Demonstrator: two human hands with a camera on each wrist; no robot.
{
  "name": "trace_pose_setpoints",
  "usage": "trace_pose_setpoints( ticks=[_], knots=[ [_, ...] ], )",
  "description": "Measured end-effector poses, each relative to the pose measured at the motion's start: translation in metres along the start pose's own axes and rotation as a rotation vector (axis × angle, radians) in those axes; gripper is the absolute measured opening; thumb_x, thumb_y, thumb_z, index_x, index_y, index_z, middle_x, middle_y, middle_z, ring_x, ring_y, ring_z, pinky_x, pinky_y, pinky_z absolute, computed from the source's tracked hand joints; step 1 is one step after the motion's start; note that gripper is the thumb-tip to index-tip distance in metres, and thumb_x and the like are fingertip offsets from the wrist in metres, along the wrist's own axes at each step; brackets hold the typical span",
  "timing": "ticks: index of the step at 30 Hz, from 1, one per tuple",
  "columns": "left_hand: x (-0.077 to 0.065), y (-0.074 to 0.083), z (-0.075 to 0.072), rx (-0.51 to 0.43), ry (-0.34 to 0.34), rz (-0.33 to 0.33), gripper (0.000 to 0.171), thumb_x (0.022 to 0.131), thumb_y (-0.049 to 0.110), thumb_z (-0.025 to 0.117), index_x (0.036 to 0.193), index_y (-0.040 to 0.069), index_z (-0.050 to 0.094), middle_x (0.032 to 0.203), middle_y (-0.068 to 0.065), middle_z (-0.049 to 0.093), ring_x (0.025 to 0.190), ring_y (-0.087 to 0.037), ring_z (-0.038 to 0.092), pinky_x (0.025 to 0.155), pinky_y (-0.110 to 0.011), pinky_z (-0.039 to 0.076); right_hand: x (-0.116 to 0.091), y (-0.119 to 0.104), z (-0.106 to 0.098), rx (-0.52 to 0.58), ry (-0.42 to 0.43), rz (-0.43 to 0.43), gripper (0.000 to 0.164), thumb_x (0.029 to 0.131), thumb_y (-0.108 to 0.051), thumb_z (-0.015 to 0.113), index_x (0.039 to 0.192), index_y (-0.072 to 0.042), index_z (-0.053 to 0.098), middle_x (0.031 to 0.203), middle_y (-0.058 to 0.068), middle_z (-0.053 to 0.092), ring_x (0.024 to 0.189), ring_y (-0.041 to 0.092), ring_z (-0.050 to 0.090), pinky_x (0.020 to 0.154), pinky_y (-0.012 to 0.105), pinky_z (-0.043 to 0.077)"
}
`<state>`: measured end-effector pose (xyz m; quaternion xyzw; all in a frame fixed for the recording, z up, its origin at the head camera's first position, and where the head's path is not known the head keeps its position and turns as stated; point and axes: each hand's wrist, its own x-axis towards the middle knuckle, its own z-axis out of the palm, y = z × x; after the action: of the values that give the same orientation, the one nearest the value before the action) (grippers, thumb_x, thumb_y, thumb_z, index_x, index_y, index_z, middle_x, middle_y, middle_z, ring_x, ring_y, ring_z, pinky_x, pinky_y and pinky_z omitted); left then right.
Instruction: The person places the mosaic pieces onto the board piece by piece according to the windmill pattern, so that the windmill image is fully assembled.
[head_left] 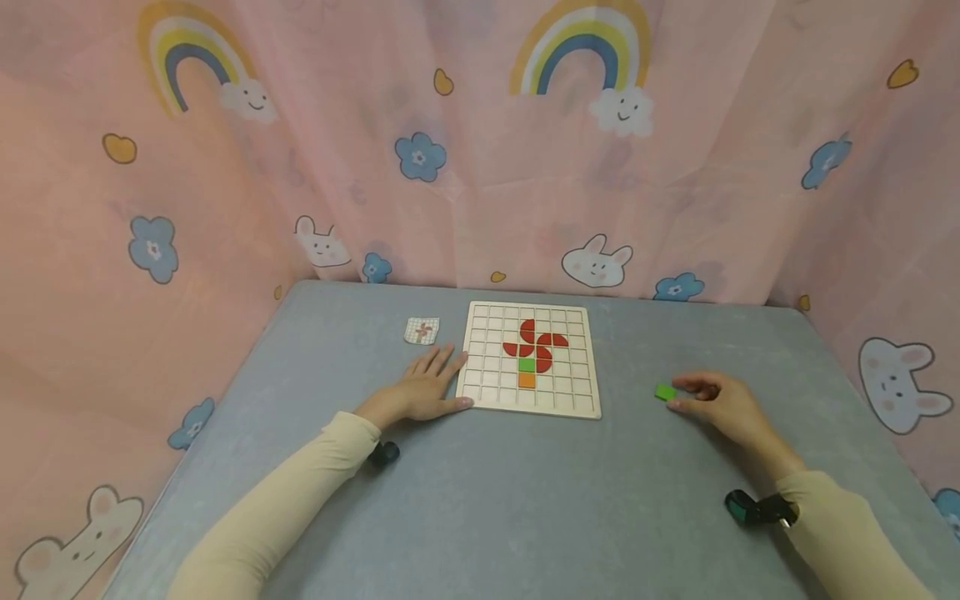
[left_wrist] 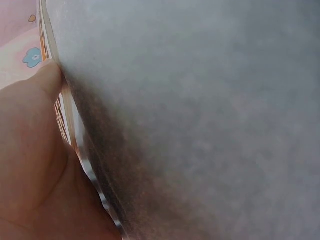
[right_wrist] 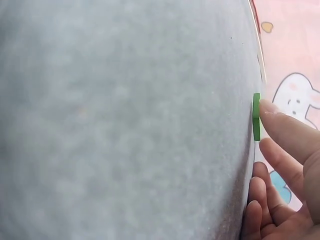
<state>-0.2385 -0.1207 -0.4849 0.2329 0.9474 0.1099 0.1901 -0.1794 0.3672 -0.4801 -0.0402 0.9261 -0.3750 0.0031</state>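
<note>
A pale wooden grid board (head_left: 487, 375) lies flat on the table. Red curved pieces (head_left: 543, 360) form a pinwheel on it, with a green square tile (head_left: 527, 365) and an orange square tile (head_left: 527, 381) below. My left hand (head_left: 423, 390) rests on the table with its fingers spread, fingertips and thumb at the board's left edge. To the right of the board, my right hand (head_left: 716, 407) pinches another green square tile (head_left: 664, 392) between thumb and forefinger. In the right wrist view this green tile (right_wrist: 256, 117) appears edge-on by the thumb tip, close over the table.
A small card (head_left: 422, 331) printed with a grid and red pinwheel lies left of the board, beyond my left hand. The grey tabletop (head_left: 510, 500) meets a pink patterned curtain (head_left: 480, 217) at the back and sides. Dark devices (head_left: 757, 508) are strapped at both wrists.
</note>
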Motion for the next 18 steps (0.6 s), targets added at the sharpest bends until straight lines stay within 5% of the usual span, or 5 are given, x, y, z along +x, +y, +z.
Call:
trace_pose_setpoints(
  ticks=[18],
  knots=[
    [-0.0009,0.0012,-0.0013,-0.010,-0.007,0.002,0.092,0.107,0.062,0.049,0.173,0.019,0.002,0.179,-0.013,-0.008,0.164,-0.036,-0.011,0.131,-0.057,0.000,0.0023,-0.0037,0.0014,-0.053,-0.008,0.014,0.044,0.093,-0.025,0.085,0.123,0.004,0.074,0.120,0.023,0.070,0.089,0.012,0.054,0.072,0.024,0.045]
  ],
)
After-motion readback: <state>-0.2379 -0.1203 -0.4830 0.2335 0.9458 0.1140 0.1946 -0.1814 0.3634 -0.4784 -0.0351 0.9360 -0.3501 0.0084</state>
